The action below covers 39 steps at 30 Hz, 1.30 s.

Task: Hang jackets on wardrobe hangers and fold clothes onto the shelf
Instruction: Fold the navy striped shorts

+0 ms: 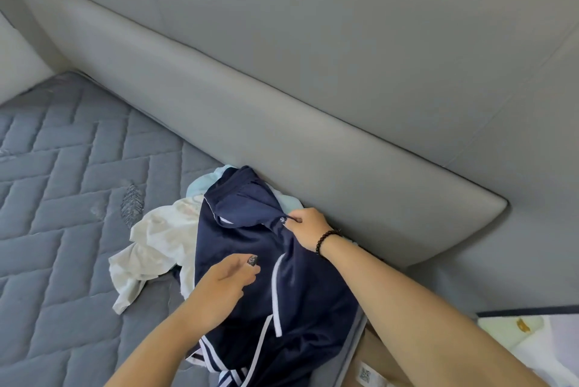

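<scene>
A navy blue jacket [250,264] with white stripes lies crumpled on the bed beside the padded headboard. My right hand [308,228] pinches the jacket's upper edge near the collar. My left hand [230,280] hovers over the jacket's middle, fingers loosely curled with the thumb toward the fabric; whether it holds cloth is unclear. A cream white garment [156,245] lies partly under the jacket on its left. A pale blue garment [203,186] peeks out behind the jacket's top.
The quilted grey-blue mattress [62,198] spreads to the left. A grey padded headboard [282,123] runs diagonally behind the clothes. A white pillow [18,64] sits at far left. Light-coloured items [526,333] lie at the lower right.
</scene>
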Motion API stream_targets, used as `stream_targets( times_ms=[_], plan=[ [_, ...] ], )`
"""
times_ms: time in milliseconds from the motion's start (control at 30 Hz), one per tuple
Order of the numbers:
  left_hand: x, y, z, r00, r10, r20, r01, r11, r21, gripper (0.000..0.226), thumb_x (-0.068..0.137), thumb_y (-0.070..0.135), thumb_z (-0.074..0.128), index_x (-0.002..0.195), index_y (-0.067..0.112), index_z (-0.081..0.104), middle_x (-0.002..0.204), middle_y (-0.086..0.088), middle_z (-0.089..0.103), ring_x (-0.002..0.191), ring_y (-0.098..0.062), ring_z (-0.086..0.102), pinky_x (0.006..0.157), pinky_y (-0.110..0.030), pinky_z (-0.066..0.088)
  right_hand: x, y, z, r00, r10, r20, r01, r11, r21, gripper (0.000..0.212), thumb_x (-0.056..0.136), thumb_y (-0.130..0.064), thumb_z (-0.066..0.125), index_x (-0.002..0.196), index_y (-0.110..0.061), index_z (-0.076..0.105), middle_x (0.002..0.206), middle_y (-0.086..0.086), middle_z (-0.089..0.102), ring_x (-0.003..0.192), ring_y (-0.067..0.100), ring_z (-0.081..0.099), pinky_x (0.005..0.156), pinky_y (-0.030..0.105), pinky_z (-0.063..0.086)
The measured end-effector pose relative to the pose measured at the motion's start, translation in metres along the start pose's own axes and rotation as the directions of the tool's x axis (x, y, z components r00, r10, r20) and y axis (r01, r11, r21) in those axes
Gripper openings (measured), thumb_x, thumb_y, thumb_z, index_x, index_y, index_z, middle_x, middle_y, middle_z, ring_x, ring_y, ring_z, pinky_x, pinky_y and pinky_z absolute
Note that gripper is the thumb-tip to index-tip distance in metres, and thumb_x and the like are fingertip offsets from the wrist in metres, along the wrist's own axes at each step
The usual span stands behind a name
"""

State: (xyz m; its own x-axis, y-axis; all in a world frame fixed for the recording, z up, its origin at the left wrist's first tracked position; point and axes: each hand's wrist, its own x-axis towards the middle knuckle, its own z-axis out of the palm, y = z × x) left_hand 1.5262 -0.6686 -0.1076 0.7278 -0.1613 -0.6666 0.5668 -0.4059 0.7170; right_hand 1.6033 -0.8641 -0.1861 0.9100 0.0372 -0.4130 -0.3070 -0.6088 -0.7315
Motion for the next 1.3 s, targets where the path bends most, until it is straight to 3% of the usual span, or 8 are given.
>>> stream_targets(
  times_ms=[233,367,467,567,700,867,1067,1300],
  plan=[
    [-0.023,0.007,-0.015,0.983,-0.171,-0.072,0.123,0.891,-0.436,0.028,0.102,0.033,0.044,0.117,0.014,0.057,0.11,-0.008,0.068,0.103,-0.022,0.063,0.083,-0.039,0.05,-0.077,-0.066,-0.009,0.967,-0.205,0.149,0.159,0.948,0.275,0.034,0.097,-0.02,0.054,0.077,0.007,0.05,0.066,0.005,0.04,0.061,0.01,0.035,0.059,0.023,0.032],
    [-0.055,0.017,-0.027,0.986,-0.17,0.001,0.116,0.67,-0.733,0.045,0.097,0.049,0.042,0.102,0.006,0.055,0.062,-0.011,0.063,0.053,-0.026,0.061,0.054,-0.037,0.054,-0.144,-0.098,-0.016,0.921,-0.341,0.186,0.283,0.917,0.281,0.026,0.096,-0.015,0.054,0.09,0.009,0.06,0.074,0.007,0.053,0.07,0.013,0.046,0.067,0.026,0.039],
    [-0.084,0.021,-0.03,0.996,-0.075,0.048,0.084,0.612,-0.786,0.049,0.094,0.045,0.048,0.11,0.0,0.058,0.079,-0.019,0.07,0.055,-0.03,0.068,0.048,-0.036,0.056,-0.199,-0.119,-0.022,0.895,-0.403,0.193,0.356,0.904,0.238,0.025,0.095,-0.014,0.055,0.084,0.008,0.059,0.065,0.003,0.048,0.058,0.003,0.04,0.06,0.016,0.035],
    [-0.117,0.025,-0.025,0.998,-0.037,0.042,0.056,0.676,-0.735,0.045,0.083,0.023,0.061,0.123,0.002,0.061,0.111,-0.022,0.069,0.087,-0.034,0.069,0.074,-0.044,0.058,-0.249,-0.13,-0.021,0.886,-0.422,0.192,0.386,0.901,0.199,0.035,0.095,-0.019,0.055,0.077,0.011,0.05,0.063,0.017,0.042,0.058,0.011,0.035,0.06,0.023,0.033],
    [-0.168,0.033,-0.013,1.0,-0.023,0.0,0.019,0.845,-0.534,0.039,0.078,0.001,0.06,0.116,-0.008,0.06,0.095,-0.025,0.067,0.079,-0.035,0.065,0.068,-0.04,0.054,-0.313,-0.135,-0.015,0.908,-0.397,0.131,0.381,0.915,0.133,0.038,0.094,-0.018,0.057,0.059,-0.015,0.044,0.048,-0.01,0.034,0.049,0.006,0.028,0.055,0.017,0.028],
    [-0.245,0.054,0.003,0.984,0.176,-0.004,-0.162,0.896,-0.413,0.026,0.081,-0.005,0.055,0.106,-0.008,0.06,0.099,-0.029,0.068,0.087,-0.036,0.065,0.084,-0.046,0.052,-0.397,-0.128,-0.005,0.944,-0.325,0.055,0.321,0.945,0.067,0.043,0.094,-0.019,0.058,0.055,-0.028,0.041,0.045,-0.011,0.033,0.048,0.006,0.025,0.053,0.014,0.027],
    [-0.349,0.071,0.026,0.891,0.422,0.165,-0.366,0.886,-0.286,0.027,0.083,-0.009,0.049,0.102,0.001,0.066,0.096,-0.018,0.071,0.086,-0.028,0.065,0.081,-0.037,0.05,-0.489,-0.126,-0.024,0.965,-0.22,-0.142,0.233,0.97,0.075,0.009,0.087,-0.02,0.064,0.091,-0.028,0.069,0.082,-0.008,0.065,0.074,0.003,0.059,0.076,0.017,0.05],
    [-0.442,0.081,0.046,0.73,0.59,0.347,-0.537,0.808,-0.244,0.029,0.082,-0.014,0.047,0.09,0.002,0.07,0.083,-0.013,0.069,0.076,-0.024,0.064,0.067,-0.027,0.051,-0.577,-0.131,-0.052,0.753,-0.097,-0.651,0.306,0.928,0.215,0.046,0.082,-0.006,0.067,0.116,-0.033,0.052,0.109,-0.006,0.059,0.091,0.001,0.06,0.082,0.02,0.052]
  ],
)
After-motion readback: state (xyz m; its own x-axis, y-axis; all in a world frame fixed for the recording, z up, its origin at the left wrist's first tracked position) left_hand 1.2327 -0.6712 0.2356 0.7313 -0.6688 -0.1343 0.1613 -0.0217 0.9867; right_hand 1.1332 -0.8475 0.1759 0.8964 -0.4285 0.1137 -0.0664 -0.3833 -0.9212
